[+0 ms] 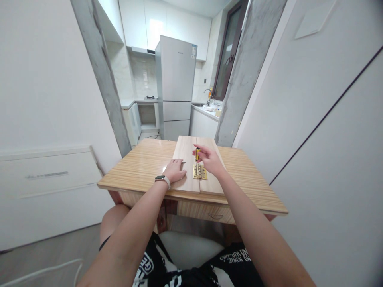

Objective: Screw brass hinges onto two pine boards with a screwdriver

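1. While the right hand [209,159] holds a small yellow screwdriver [197,154] upright, its fingers are curled tight around the handle, and the tip points down at the gold hinge [200,172]. The tip could slip out of the screw if the tool leans to one side.
2. The hinge lies flat across the line where the two wooden boards [187,163] meet, near the front edge of the table [143,167]. If the tip slips, it could scratch the wood or the shiny metal.
3. The left hand [175,170] lies flat and open on the left board, pressing it down and holding nothing. It sits just beside the hinge, so a slipping tip could poke a finger.
4. If the left hand lifts, the boards could slide apart, and the hinge would end up crooked.
5. Something small and dark lies by the left fingertips. It is too small to tell what it is, and a bump could roll it off.
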{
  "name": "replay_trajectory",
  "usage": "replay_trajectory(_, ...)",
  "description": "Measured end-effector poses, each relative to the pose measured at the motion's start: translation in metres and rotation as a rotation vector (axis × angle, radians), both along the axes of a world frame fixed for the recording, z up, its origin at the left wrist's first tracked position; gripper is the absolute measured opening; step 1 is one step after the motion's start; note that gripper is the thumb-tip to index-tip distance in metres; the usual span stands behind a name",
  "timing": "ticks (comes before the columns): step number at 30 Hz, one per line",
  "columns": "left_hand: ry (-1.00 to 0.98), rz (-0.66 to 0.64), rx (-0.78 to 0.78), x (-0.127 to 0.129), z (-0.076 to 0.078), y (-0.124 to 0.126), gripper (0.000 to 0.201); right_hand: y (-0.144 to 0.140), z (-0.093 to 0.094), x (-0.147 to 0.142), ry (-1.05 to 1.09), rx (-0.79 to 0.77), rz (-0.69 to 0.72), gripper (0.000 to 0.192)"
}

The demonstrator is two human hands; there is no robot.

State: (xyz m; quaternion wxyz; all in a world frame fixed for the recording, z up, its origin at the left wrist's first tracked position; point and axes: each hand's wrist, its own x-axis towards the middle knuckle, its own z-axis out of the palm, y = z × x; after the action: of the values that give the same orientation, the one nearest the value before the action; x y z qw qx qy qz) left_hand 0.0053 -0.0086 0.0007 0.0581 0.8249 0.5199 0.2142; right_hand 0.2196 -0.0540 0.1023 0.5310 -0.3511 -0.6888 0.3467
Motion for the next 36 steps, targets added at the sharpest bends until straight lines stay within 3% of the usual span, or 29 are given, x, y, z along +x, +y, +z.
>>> replay_trajectory(6,-0.001,0.001,0.004,0.0006,0.0001,-0.0006,0.065,0.0056,-0.0051,-0.0028,-0.053,0.078,-0.163,0.033)
replay_trajectory(13,0.001,0.007,-0.009,0.0015,0.0011,-0.0015,0.065,-0.0001,0.0023,-0.0037,-0.189,0.233,-0.337,0.024)
replay_trajectory(16,-0.001,0.01,-0.009,0.0016,0.0013,-0.0019,0.065,-0.0011,0.0029,-0.0051,-0.129,0.176,-0.277,0.025)
replay_trajectory(20,-0.001,0.012,-0.013,0.0018,0.0014,-0.0019,0.066,-0.0007,0.0009,-0.0056,-0.002,0.019,-0.088,0.037)
replay_trajectory(25,-0.004,0.014,-0.018,0.0018,0.002,-0.0026,0.066,-0.0002,-0.0008,-0.0016,0.018,-0.006,0.029,0.046)
replay_trajectory(31,-0.005,0.013,-0.015,0.002,0.004,-0.004,0.065,0.0016,-0.0049,-0.0017,0.001,0.009,-0.075,0.037)
replay_trajectory(36,0.003,0.017,-0.021,0.0027,0.0051,-0.0047,0.065,-0.0006,-0.0035,-0.0043,-0.112,0.161,-0.234,0.03)
